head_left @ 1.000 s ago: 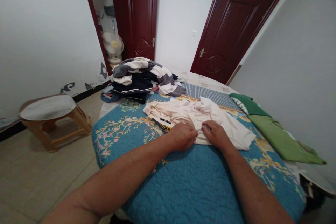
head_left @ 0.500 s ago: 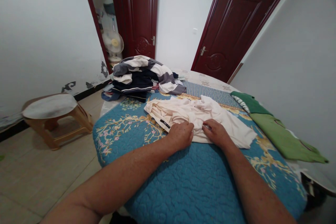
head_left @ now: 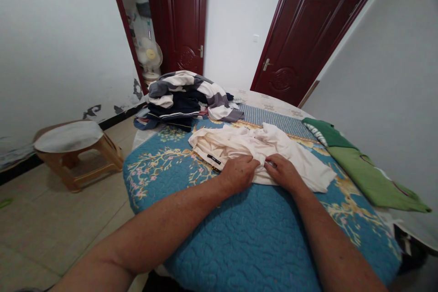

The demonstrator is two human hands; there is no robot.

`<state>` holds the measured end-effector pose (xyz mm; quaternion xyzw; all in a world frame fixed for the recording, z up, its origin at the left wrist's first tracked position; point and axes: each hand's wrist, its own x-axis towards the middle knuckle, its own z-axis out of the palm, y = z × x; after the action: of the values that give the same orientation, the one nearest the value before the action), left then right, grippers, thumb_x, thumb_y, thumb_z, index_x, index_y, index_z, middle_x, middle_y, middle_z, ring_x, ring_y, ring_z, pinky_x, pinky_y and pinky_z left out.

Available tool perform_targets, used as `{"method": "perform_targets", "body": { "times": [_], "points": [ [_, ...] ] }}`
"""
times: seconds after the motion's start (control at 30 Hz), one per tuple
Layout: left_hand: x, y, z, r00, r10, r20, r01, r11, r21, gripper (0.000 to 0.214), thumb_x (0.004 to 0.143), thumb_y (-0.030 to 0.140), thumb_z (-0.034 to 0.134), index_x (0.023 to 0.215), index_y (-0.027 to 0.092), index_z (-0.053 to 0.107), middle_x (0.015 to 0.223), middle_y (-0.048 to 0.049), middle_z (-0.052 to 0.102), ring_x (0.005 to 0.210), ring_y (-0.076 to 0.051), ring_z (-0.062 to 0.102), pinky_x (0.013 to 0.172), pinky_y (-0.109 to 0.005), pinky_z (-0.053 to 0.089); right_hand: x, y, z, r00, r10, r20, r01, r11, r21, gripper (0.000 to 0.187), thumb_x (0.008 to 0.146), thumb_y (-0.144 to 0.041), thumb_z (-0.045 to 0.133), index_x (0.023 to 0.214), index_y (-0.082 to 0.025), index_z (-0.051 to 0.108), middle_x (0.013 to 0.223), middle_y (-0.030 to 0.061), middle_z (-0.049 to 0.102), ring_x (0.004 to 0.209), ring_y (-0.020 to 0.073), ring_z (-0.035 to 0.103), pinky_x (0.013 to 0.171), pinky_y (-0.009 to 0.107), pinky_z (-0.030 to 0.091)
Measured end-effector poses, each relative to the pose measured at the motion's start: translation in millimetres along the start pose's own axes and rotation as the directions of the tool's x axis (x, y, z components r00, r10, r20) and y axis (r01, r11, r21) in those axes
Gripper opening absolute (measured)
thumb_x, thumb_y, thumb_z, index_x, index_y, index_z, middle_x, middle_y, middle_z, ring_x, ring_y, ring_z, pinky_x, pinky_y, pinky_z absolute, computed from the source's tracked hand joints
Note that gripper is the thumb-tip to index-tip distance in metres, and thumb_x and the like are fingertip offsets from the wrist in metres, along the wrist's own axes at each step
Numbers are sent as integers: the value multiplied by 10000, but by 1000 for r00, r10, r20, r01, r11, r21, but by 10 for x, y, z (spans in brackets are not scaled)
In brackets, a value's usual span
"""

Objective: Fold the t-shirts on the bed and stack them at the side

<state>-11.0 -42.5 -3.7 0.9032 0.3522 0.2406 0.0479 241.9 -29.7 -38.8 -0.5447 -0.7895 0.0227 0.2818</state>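
Note:
A cream shirt (head_left: 294, 157) lies bunched and wrinkled across the blue quilted cover, with a black label showing at its left edge. Around its near middle, my left hand (head_left: 240, 172) is closed, the fingers curled over the cloth. Just to the right, my right hand (head_left: 281, 169) pinches the same shirt between thumb and fingers. Only a small gap of fabric separates the two hands. My fingertips are partly hidden by the folds and by the hands themselves.
A heap of clothes (head_left: 178, 105), striped grey and white on top, sits at the table's far left. Folded green garments (head_left: 367, 175) lie along the right edge. The blue quilted cover (head_left: 246, 237) drapes the table. A stool (head_left: 73, 139) stands on the floor at left.
My left hand has shifted slightly to the right along the shirt, nearer my right hand, and the cloth between them is gathered. The view has tilted a little.

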Motion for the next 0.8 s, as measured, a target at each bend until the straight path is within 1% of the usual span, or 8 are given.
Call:
{"method": "perform_targets", "body": {
  "times": [0.13, 0.2, 0.33, 0.43, 0.57, 0.67, 0.73, 0.8],
  "points": [
    [77, -241, -137, 977, -79, -196, 34, 975, -221, 495, 979, 217, 499, 1470, 192, 564, 1276, -121, 718, 1176, -249, 667, 1051, -407, 528, -23, -39, -88, 999, -2, 52, -3, 996, 86, 249, 965, -387, 587, 1037, -210, 748, 1041, 102, 756, 970, 249, 707, 890, 371, 554],
    [118, -477, -299, 968, -150, -202, 75, 939, -335, 575, 956, 192, 476, 1530, 183, 507, 1398, -131, 681, 1239, -249, 651, 1104, -412, 500, -42, -54, -145, 996, 2, 91, -14, 991, 136, 283, 944, -419, 635, 1098, -211, 748, 1116, 107, 760, 1034, 261, 710, 945, 391, 556],
    [78, -1075, -650, 951, -308, 27, 280, 817, -504, 524, 860, 201, 549, 1380, 186, 611, 1164, -91, 769, 1052, -246, 717, 965, -394, 559, -59, -74, -224, 992, 29, 126, -49, 986, 161, 348, 875, -409, 696, 1159, -216, 756, 1212, 116, 757, 1125, 290, 704, 1026, 442, 544],
    [-80, -1378, -823, 939, -237, 249, 340, 744, -575, 344, 854, 366, 673, 1146, 187, 710, 1083, -86, 779, 988, -241, 723, 867, -343, 567, -42, -80, -221, 994, 29, 107, -46, 986, 158, 256, 899, -340, 614, 1061, -223, 773, 1113, 99, 776, 1049, 266, 720, 980, 413, 555],
    [-255, -1310, -828, 891, -149, 429, 346, 834, -430, 564, 785, 574, 793, 1229, 230, 750, 1145, -89, 780, 1025, -270, 722, 854, -335, 548, -14, -68, -161, 997, 24, 70, -33, 991, 129, 238, 937, -298, 524, 965, -219, 746, 1016, 92, 774, 969, 242, 715, 921, 372, 543],
    [-242, -1058, -679, 935, -136, 328, 210, 957, -202, 652, 730, 548, 849, 1313, 277, 745, 1280, -106, 751, 1192, -326, 673, 1016, -403, 496, -4, -58, -125, 997, 73, 30, -75, 995, 66, 240, 968, -315, 484, 965, -221, 704, 973, 93, 764, 925, 245, 706, 869, 353, 524],
    [-186, -937, -579, 960, -124, 252, 149, 986, -81, 440, 816, 454, 773, 1216, 271, 791, 1238, -117, 759, 1198, -331, 664, 1054, -432, 465, 1, -61, -123, 989, 139, -54, -138, 990, 34, 260, 1004, -343, 438, 1004, -224, 670, 953, 100, 750, 904, 261, 702, 832, 351, 509],
    [-129, -920, -528, 964, -159, 212, 178, 981, -76, 279, 922, 384, 621, 1054, 235, 817, 1092, -114, 779, 1090, -299, 693, 1004, -417, 486, 4, -66, -142, 961, 217, -172, -216, 976, 23, 295, 1037, -374, 386, 1065, -225, 640, 947, 110, 739, 880, 282, 699, 796, 356, 492]
  ]
}}
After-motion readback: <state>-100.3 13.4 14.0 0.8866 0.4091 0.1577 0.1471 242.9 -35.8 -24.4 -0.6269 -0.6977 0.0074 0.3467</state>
